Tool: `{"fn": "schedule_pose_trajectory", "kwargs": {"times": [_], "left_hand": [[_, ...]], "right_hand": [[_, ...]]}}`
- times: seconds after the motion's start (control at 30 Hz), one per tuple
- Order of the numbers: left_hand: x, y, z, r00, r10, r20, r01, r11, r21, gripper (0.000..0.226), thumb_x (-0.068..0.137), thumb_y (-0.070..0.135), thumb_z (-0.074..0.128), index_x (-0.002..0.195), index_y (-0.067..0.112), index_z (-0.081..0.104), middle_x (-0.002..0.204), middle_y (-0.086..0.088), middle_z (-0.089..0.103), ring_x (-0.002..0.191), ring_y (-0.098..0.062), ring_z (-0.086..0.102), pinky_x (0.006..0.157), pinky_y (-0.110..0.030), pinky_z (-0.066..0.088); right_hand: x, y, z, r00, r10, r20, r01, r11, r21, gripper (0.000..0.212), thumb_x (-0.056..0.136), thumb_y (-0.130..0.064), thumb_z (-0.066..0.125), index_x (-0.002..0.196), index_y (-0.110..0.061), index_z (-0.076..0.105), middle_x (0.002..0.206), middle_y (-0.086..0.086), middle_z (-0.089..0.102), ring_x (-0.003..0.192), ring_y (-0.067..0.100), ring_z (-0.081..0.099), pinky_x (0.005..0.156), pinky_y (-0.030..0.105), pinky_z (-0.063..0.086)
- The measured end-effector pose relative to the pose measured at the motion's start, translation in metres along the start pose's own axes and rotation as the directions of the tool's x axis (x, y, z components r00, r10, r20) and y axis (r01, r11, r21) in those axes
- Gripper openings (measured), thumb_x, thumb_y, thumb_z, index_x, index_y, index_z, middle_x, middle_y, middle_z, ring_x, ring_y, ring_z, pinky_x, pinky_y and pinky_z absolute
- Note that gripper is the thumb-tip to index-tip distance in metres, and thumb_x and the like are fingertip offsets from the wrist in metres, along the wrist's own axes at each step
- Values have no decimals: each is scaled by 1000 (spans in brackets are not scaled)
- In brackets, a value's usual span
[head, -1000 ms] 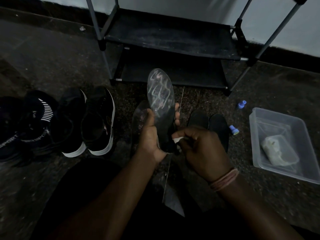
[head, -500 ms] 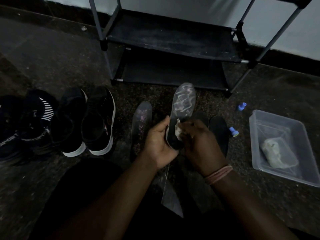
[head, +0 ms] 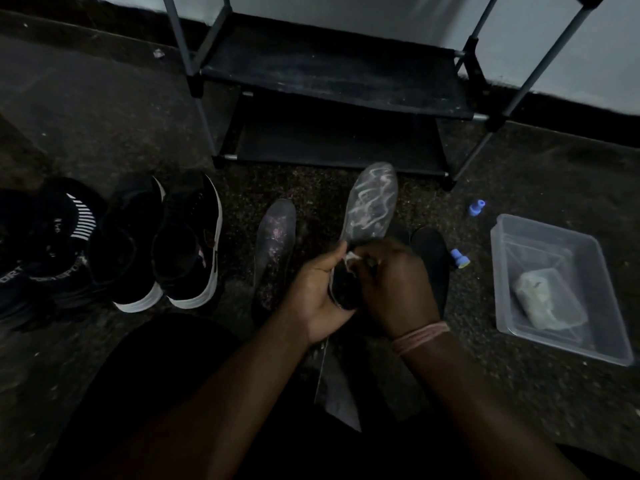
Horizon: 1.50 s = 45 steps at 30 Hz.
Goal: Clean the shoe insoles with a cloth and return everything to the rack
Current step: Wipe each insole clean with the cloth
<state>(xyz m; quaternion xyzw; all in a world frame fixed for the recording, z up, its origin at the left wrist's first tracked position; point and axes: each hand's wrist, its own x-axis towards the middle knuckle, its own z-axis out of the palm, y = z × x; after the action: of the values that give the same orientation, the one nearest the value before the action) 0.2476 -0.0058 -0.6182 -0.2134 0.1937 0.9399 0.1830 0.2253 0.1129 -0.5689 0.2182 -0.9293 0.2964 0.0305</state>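
Left hand (head: pixel 320 296) grips the heel end of the insole (head: pixel 372 206), fingers curled round it, toe end pointing to 12 o'clock toward the rack (head: pixel 332 88); right hand (head: pixel 394 289) pinches a small pale cloth (head: pixel 351 263) against the insole near its middle, fingers bunched tight on it. Insole has whitish streaks on the toe half, looks mid-wipe. Second insole (head: pixel 275 244) lies on the floor at 9 o'clock of the hands, two dark insoles (head: pixel 431 258) at 3 o'clock, partly hidden by the right hand. Shoes (head: pixel 166 244) sit well left at 9 o'clock, clear tub (head: pixel 554 289) at 3 o'clock, rack shelves bare. Risks: the one-end grip lets the insole flex or slip under wiping pressure; the cloth is tiny, so it could smear rather than lift the residue; dim light could hide missed patches; cleaned and uncleaned insoles lying close could get mixed up
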Motion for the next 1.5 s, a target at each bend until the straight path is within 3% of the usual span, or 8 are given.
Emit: {"fn": "schedule_pose_trajectory", "kwargs": {"times": [0.27, 0.5, 0.67, 0.9, 1.03, 1.23, 1.37, 1.5], "left_hand": [[1, 6, -3, 999, 20, -39, -22, 999, -45, 57, 101, 45, 48, 139, 3, 57, 137, -21, 61, 123, -32, 63, 94, -45, 56], [-1, -3, 6, 1000, -12, 2, 12, 998, -55, 49, 105, 37, 44, 137, 2, 58, 139, -16, 59, 124, -29, 59, 112, -41, 41], [2, 6, -4, 997, 43, -67, -45, 998, -36, 55, 103, 42, 46, 142, 5, 54, 143, -18, 56, 136, -32, 51, 114, -44, 40], [-1, 3, 5, 999, 38, -37, -40, 999, -32, 46, 106, 35, 42, 136, 4, 59, 125, -18, 68, 111, -28, 67, 103, -39, 50], [-2, 4, 1, 999, 41, -25, -41, 999, 2, 48, 105, 36, 44, 141, 7, 56, 137, -19, 62, 120, -30, 64, 102, -42, 51], [0, 6, 4, 999, 35, -9, -35, 998, -46, 50, 107, 36, 40, 150, 11, 44, 150, -25, 46, 138, -35, 49, 106, -46, 49], [3, 8, 1, 992, 111, 66, -103, 988, -118, 43, 109, 23, 39, 151, 14, 41, 149, -24, 48, 137, -38, 49, 108, -51, 45], [5, 5, -2, 981, 170, 95, -163, 984, -71, 43, 107, 11, 42, 150, 16, 44, 150, -18, 50, 137, -39, 48, 117, -54, 34]], "right_hand": [[-10, -18, -3, 956, 55, 287, -123, 967, 225, 9, 86, -19, 72, 89, -24, 78, 87, -9, 76, 80, 0, 69, 76, 25, 55], [-1, -3, -3, 998, 54, -39, -55, 998, -43, 9, 86, -13, 69, 83, -14, 77, 86, 9, 72, 79, 25, 68, 73, 28, 44], [-15, -24, -6, 962, 29, 271, -94, 969, 230, 13, 85, -13, 71, 91, -22, 79, 91, -9, 77, 84, -1, 69, 79, 17, 54], [-1, -7, -2, 998, 39, 53, -38, 999, -12, 17, 87, -21, 61, 89, -16, 77, 93, 7, 72, 86, 23, 68, 80, 35, 53], [-8, -14, -6, 980, 32, 194, -49, 995, 82, 16, 87, -21, 63, 90, -18, 79, 93, 2, 76, 85, 14, 70, 80, 31, 55], [-1, -6, -29, 858, 90, 506, -348, 827, 443, 6, 81, -15, 79, 86, -15, 80, 79, -1, 77, 70, 4, 68, 65, 20, 51], [11, 16, -50, 866, 387, 318, -499, 612, 614, 7, 83, -8, 75, 89, -4, 77, 87, 21, 75, 75, 24, 63, 70, 35, 50], [17, 27, -50, 838, 503, 210, -515, 603, 609, 10, 89, -2, 68, 96, 3, 72, 80, 10, 72, 61, 4, 64, 58, 16, 52]]}}
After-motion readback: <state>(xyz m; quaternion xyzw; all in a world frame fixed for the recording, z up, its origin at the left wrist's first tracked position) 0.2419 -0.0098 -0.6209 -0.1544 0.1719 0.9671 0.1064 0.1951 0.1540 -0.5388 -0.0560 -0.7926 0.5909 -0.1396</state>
